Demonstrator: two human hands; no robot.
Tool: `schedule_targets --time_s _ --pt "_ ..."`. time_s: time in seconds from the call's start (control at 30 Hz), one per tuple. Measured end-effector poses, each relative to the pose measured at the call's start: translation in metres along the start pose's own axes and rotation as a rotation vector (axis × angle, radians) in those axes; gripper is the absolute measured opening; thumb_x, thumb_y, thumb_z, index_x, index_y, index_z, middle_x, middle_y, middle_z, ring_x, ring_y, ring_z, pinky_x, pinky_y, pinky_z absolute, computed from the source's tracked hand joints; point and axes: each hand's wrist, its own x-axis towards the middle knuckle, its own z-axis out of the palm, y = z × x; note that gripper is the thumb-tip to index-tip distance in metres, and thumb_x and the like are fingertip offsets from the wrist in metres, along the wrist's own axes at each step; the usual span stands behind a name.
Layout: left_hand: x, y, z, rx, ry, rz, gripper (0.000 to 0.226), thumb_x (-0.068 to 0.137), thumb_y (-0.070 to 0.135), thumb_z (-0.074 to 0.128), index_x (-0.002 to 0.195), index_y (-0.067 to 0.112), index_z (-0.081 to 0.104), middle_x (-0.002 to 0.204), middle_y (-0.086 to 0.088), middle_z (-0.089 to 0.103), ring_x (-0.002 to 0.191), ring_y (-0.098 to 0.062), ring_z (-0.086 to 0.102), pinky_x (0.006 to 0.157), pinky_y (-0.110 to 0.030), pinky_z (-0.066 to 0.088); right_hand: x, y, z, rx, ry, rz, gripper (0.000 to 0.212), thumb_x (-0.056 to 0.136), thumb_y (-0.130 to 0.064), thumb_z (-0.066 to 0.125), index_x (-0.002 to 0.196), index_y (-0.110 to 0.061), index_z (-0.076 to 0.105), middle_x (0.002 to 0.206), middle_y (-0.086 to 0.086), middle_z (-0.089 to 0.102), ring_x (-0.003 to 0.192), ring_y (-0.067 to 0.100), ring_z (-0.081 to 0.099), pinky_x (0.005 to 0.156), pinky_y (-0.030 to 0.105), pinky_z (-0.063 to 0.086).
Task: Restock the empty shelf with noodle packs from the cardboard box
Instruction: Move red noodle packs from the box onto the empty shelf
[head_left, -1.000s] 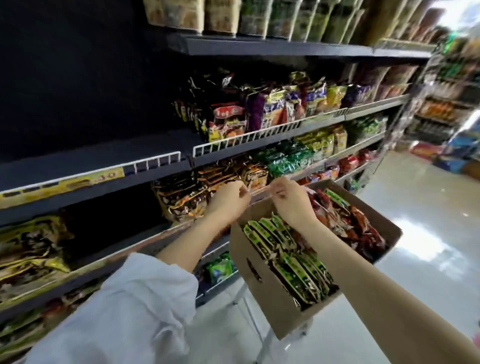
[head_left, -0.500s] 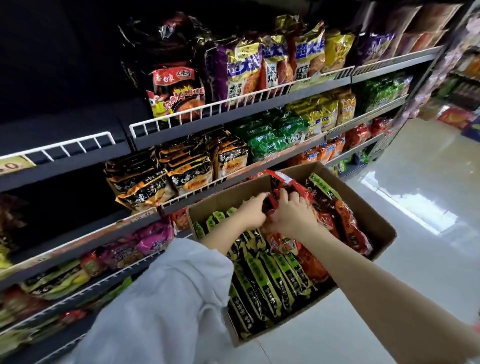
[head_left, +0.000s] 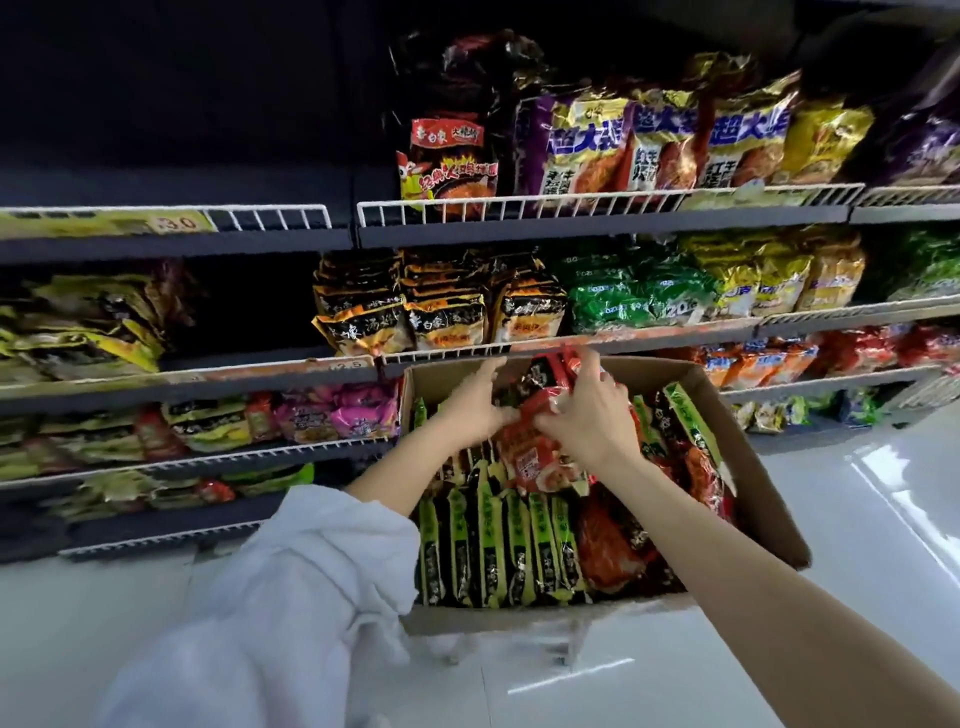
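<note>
An open cardboard box (head_left: 753, 467) stands in front of the shelves, filled with green-and-black noodle packs (head_left: 488, 551) at its near left and red ones at its right. Both hands are inside it, on a bundle of red noodle packs (head_left: 540, 447) lifted above the others. My left hand (head_left: 475, 400) holds the bundle's left side. My right hand (head_left: 592, 415) grips its upper right, fingers curled over the top. An empty dark shelf (head_left: 171, 182) with a white wire rail lies at the upper left.
Stocked shelves (head_left: 597, 223) hold black, purple, yellow and green packs behind the box. Lower shelves at left carry more packs. A shiny white floor (head_left: 857, 519) spreads to the right and near side. My white sleeve (head_left: 270, 613) covers the lower left.
My hands came down from the shelf rail into the box and took hold of the red packs, now raising them. The camera has tilted and turned to face the shelves.
</note>
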Motion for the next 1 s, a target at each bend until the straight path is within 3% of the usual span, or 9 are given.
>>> schedule_targets --time_s 0.1,0.2,0.27,0.37,0.53,0.63,0.77,0.9,1.0 --pt "-0.022 -0.003 -0.028 -0.118 0.196 -0.062 0.082 0.082 0.036 0.068 0.147 0.017 0.022 0.153 -0.012 0.026 0.137 -0.030 0.033 0.112 -0.045 0.032 0.001 -0.023 -0.019 0.273 0.019 -0.073 0.083 0.073 -0.022 0.077 0.138 -0.013 0.027 0.092 0.003 0.063 0.090 0.025 0.062 0.086 0.047 0.053" --pt "-0.045 -0.008 -0.061 -0.380 0.322 -0.076 0.081 0.081 0.042 0.067 0.145 0.013 0.026 0.151 -0.010 0.032 0.133 -0.029 0.041 0.108 -0.044 0.038 0.003 -0.056 -0.035 0.480 0.001 -0.096 0.073 0.076 -0.018 0.077 0.134 -0.012 0.033 0.083 -0.004 0.058 0.071 0.007 0.061 0.060 0.021 0.050" --pt "-0.059 -0.013 -0.084 -0.564 0.313 -0.066 0.066 0.081 0.043 0.067 0.134 0.015 0.040 0.142 -0.010 0.047 0.122 -0.027 0.053 0.104 -0.042 0.043 0.004 -0.081 -0.037 0.607 -0.021 -0.101 0.064 0.075 -0.022 0.079 0.123 -0.018 0.037 0.092 -0.003 0.058 0.077 0.007 0.061 0.063 0.023 0.052" --pt "-0.079 -0.027 -0.122 -0.672 0.341 -0.053 0.053 0.074 0.054 0.069 0.114 0.024 0.052 0.124 -0.007 0.063 0.110 -0.025 0.061 0.102 -0.046 0.045 0.005 -0.125 -0.027 0.766 -0.101 -0.109 0.066 0.074 -0.022 0.079 0.129 -0.016 0.042 0.104 0.004 0.063 0.087 0.018 0.067 0.076 0.039 0.058" --pt "-0.112 -0.065 -0.194 -0.661 0.608 -0.028 0.049 0.078 0.042 0.071 0.117 0.021 0.051 0.114 0.000 0.064 0.094 -0.013 0.063 0.084 -0.030 0.049 0.000 -0.214 0.008 0.861 -0.209 -0.255 0.035 0.082 -0.019 0.072 0.110 -0.018 0.053 0.099 0.003 0.067 0.082 0.014 0.068 0.066 0.026 0.055" --pt "-0.132 -0.093 -0.246 -0.623 0.754 0.027 0.059 0.075 0.041 0.075 0.123 0.020 0.048 0.117 0.001 0.062 0.097 -0.012 0.063 0.077 -0.026 0.052 -0.003 -0.282 0.036 0.939 -0.255 -0.337 0.042 0.084 -0.018 0.070 0.118 -0.023 0.046 0.099 0.000 0.065 0.079 0.007 0.066 0.059 0.018 0.053" --pt "-0.156 -0.128 -0.324 -0.567 0.898 0.118 0.052 0.076 0.032 0.076 0.118 0.024 0.047 0.105 0.009 0.062 0.089 -0.002 0.059 0.068 -0.014 0.050 -0.005 -0.373 0.076 0.992 -0.296 -0.433 0.063 0.076 -0.021 0.077 0.125 -0.025 0.038 0.106 -0.003 0.065 0.090 0.010 0.067 0.075 0.029 0.057" --pt "-0.179 -0.173 -0.407 -0.540 0.983 0.125 0.053 0.074 0.036 0.078 0.116 0.023 0.049 0.108 0.006 0.063 0.098 -0.009 0.062 0.079 -0.024 0.053 -0.004 -0.463 0.111 0.980 -0.333 -0.455 0.072 0.068 -0.023 0.084 0.125 -0.025 0.040 0.105 -0.008 0.065 0.090 0.006 0.066 0.073 0.024 0.053" --pt "-0.186 -0.209 -0.464 -0.512 0.983 0.110 0.057 0.073 0.040 0.077 0.119 0.024 0.048 0.114 0.004 0.062 0.101 -0.009 0.061 0.084 -0.027 0.053 -0.001 -0.523 0.143 1.006 -0.300 -0.421 0.066 0.063 -0.027 0.086 0.117 -0.023 0.050 0.102 -0.007 0.067 0.089 0.009 0.067 0.073 0.027 0.055"
